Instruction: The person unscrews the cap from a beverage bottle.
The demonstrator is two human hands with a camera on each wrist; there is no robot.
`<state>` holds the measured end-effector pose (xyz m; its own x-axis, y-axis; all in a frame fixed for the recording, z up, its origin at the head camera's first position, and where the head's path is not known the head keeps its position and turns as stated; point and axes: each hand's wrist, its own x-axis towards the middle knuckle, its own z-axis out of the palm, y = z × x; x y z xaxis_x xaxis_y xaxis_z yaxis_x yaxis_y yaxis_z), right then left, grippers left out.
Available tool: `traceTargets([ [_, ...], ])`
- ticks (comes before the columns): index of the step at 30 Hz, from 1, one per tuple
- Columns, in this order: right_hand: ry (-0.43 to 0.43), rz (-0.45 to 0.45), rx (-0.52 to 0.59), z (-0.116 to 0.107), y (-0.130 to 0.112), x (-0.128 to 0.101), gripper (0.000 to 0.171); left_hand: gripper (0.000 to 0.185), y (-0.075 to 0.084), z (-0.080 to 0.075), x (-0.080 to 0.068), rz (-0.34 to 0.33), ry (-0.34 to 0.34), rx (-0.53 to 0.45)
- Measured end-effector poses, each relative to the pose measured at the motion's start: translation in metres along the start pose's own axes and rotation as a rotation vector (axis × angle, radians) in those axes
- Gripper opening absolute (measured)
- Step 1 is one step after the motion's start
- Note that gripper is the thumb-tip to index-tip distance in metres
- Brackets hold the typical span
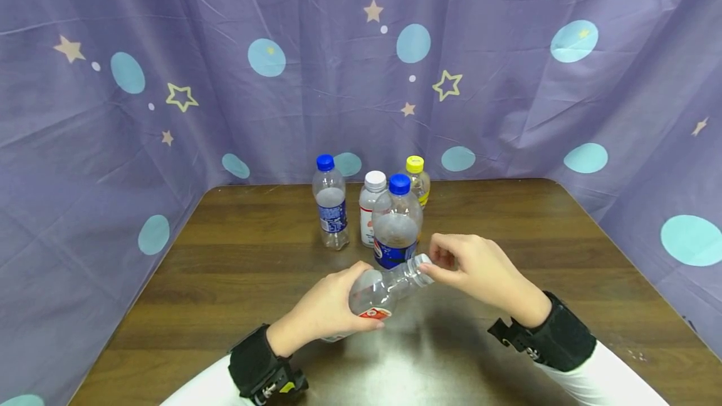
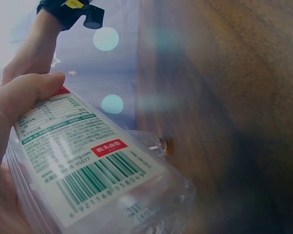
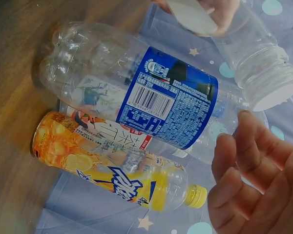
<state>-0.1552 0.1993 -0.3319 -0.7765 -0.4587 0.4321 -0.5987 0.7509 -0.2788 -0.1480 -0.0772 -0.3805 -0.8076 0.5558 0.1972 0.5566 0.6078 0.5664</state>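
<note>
In my head view, lower part of the held bottle [image 1: 375,290] mostly hidden behind my left hand [image 1: 324,306], yellow-capped bottle [image 1: 419,184] largely behind the near blue-capped bottle [image 1: 397,227], white-capped bottle [image 1: 366,210] partly so, my right hand [image 3: 266,187] cut off in right wrist view

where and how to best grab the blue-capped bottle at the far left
The left blue-capped bottle is probably best gripped round its label, from the left: it stands upright with that side open, while another bottle stands close on its right.
</note>
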Motion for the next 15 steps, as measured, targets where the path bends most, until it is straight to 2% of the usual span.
traceTargets([
  [3,-0.034,0.021,0.012,-0.0009,-0.0001,0.0004,0.024,0.066,0.0003,0.0002,0.0003,0.002,0.001,-0.001],
  [8,-0.084,0.002,0.050,-0.0033,-0.0001,0.0000,0.019,0.065,-0.0005,0.0003,-0.0005,-0.009,-0.004,-0.006],
  [15,-0.162,-0.105,0.131,-0.0070,0.0012,-0.0013,0.024,0.066,-0.0024,0.0003,-0.0019,-0.027,-0.005,-0.006],
])
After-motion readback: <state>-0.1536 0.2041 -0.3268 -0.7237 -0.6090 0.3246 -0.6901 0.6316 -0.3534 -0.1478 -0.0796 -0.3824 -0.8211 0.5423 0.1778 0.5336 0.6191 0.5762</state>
